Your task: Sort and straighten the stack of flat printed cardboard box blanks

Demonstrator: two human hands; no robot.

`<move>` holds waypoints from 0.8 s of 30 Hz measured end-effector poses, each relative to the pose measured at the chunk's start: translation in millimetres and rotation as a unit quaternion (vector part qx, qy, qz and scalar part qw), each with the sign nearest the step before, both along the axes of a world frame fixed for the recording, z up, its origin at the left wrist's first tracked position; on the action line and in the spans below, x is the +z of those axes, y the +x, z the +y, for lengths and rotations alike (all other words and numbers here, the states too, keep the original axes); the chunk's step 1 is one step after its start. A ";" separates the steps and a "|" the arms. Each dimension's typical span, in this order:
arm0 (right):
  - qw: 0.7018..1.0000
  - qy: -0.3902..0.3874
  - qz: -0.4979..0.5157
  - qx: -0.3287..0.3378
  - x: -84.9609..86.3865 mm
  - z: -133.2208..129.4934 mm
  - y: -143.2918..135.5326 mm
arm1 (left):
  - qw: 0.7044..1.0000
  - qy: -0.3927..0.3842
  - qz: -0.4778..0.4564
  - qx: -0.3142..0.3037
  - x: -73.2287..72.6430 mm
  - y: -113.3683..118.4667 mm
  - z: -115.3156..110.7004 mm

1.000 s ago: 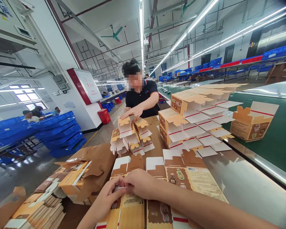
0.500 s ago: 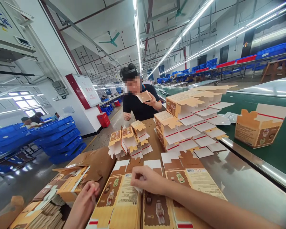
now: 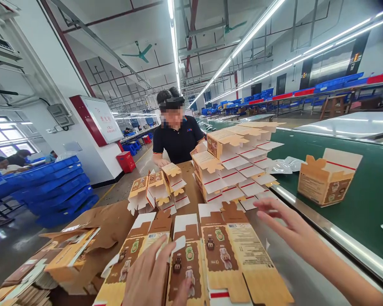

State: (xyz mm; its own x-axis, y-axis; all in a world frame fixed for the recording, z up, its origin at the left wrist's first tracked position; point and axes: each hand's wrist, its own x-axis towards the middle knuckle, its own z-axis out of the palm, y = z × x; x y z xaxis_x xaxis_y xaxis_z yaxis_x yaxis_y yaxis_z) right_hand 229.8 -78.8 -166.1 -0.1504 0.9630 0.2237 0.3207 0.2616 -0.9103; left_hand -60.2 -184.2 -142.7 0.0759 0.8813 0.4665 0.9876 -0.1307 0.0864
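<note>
Glossy steel table [image 3: 306,263]; left hand [image 3: 150,276] presses flat printed cardboard carton [image 3: 185,263].

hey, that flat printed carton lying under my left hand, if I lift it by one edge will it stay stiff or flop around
The flat carton is thin, creased board, so it would likely bend along its folds and its loose flaps droop. It looks light. The left hand rests on it; the right hand hovers free, so a one-handed lift may sag.

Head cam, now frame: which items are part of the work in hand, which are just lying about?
In hand:
- left hand, pressing on the flat carton
- right hand, open, holding nothing, beside the carton
- flat stock pile

Lying about:
- folded box stacks
- lone box on the green belt
- blue crates
</note>
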 end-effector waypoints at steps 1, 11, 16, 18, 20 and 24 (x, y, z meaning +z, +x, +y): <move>0.999 -0.023 -0.023 -0.024 -14.5 -2.5 10.9 | 0.998 -0.049 -0.019 0.027 -4.2 1.4 7.7; 0.989 -0.080 -0.081 0.099 -84.0 -17.6 8.2 | 0.965 -0.031 -0.227 0.127 37.5 -6.3 29.6; 0.996 -0.062 -0.025 0.056 -85.5 -16.6 3.5 | 0.976 -0.154 -0.141 0.069 53.1 -12.3 26.6; 0.997 -0.054 -0.006 0.050 -81.1 -16.8 -0.9 | 0.964 -0.235 -0.111 0.062 39.7 -23.4 27.4; 0.998 -0.043 0.007 0.046 -75.5 -16.8 -7.7 | 0.953 -0.272 -0.117 0.061 22.3 -35.2 26.4; 0.997 -0.041 0.046 0.037 -68.1 -15.9 -20.9 | 0.988 -0.126 -0.084 0.041 -4.4 -26.3 16.1</move>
